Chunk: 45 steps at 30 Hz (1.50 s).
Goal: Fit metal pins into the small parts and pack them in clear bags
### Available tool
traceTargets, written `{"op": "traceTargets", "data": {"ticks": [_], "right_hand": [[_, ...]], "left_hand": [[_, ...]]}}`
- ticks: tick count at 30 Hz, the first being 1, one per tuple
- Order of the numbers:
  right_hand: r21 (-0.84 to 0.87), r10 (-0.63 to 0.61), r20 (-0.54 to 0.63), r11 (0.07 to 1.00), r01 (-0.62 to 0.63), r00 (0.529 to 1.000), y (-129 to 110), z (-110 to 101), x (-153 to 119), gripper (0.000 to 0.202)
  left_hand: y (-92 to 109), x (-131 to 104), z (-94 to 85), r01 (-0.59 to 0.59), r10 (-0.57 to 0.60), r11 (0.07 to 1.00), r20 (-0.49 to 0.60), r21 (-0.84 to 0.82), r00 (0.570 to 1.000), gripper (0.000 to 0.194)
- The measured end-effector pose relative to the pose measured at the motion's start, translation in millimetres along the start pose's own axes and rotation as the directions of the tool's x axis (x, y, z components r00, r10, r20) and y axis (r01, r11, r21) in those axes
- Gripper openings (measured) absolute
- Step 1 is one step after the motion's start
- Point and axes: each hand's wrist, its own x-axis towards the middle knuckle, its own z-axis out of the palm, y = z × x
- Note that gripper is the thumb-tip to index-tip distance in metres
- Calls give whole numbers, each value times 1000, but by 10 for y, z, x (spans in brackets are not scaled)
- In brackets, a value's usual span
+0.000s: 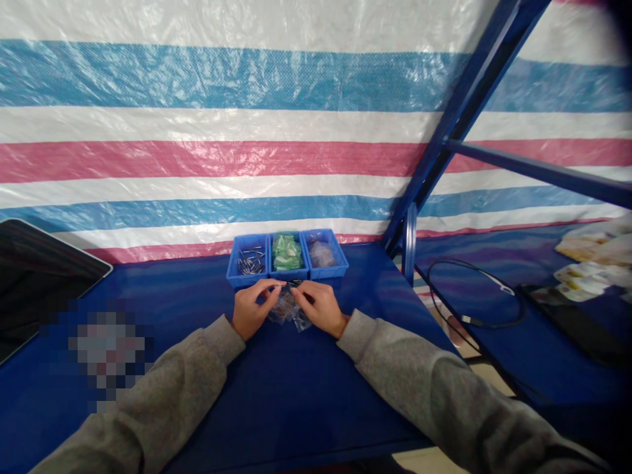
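Observation:
My left hand (251,308) and my right hand (320,307) meet over the blue table, thumbs and fingers of both pinched together. Small clear plastic bags (284,309) with brownish contents lie beneath and between the fingertips. A small, thin dark piece (295,283) shows at the right fingertips; its kind is too small to tell. What each pinch holds is partly hidden. Just beyond the hands stand three joined blue bins: the left bin (230,268) has slim metal pieces (251,262), the middle one green packets (287,253), the right one clear plastic bags (322,255).
A dark flat panel with a pale rim (106,266) stands at the left, near a pixelated patch. Blue metal frame bars (434,158) rise at the right. Beyond them, a second table holds a black cable (518,316), a dark flat object (573,322) and white-yellow packets (582,280).

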Motion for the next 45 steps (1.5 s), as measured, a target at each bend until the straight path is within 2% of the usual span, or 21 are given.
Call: {"op": "traceTargets", "data": {"ticks": [14, 22, 27, 31, 37, 45], "right_hand": [[14, -8, -1, 1000, 8, 1000, 10, 1, 1, 34], [-6, 5, -3, 1000, -5, 1000, 6, -5, 1, 33], [-15, 20, -36, 1000, -20, 999, 11, -8, 0, 32], [-7, 34, -46, 999, -34, 998, -8, -24, 5, 31], [73, 11, -21, 997, -9, 1000, -41, -43, 13, 19], [73, -43, 63, 997, 39, 997, -6, -10, 2, 17]], "left_hand": [[-29, -21, 26, 17, -18, 1000, 49, 13, 999, 16], [-54, -2, 35, -103, 103, 995, 41, -14, 994, 19], [-72, 10, 28, -126, 127, 992, 31, -29, 991, 24], [-111, -8, 40, -93, 95, 995, 51, -46, 994, 26], [-144, -47, 62, 33, -28, 997, 65, -74, 997, 25], [-112, -37, 66, 56, -38, 986, 117, -159, 992, 25]]}}
